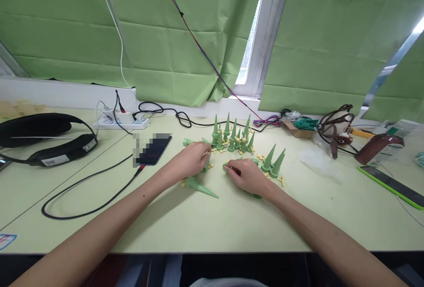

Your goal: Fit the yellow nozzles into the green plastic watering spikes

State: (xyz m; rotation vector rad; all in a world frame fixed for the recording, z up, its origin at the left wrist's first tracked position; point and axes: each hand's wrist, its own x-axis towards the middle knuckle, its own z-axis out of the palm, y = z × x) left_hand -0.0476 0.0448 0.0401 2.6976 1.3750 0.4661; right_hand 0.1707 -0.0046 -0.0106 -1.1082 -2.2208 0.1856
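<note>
My left hand [194, 160] is closed in a pinch over a green spike [206, 163]; what its fingertips hold is too small to make out. Just below it, another green cone-shaped plastic spike [202, 187] lies on its side, pointing right. My right hand [249, 175] is closed, with a small green plastic piece [225, 168] at its fingertips. More green parts lie partly hidden under that hand. Behind both hands stands a group of upright green spikes [234, 134] with small yellow valve-like pieces among them. Two upright spikes [274, 163] stand right of my right hand.
A phone [158, 149] on a black cable and a white power strip [141, 123] are at the left, beside a black headset-like device [66, 150]. At the right are a small cardboard box [300, 131], a clear plastic bag [321, 165] and a green-cased phone [391, 186].
</note>
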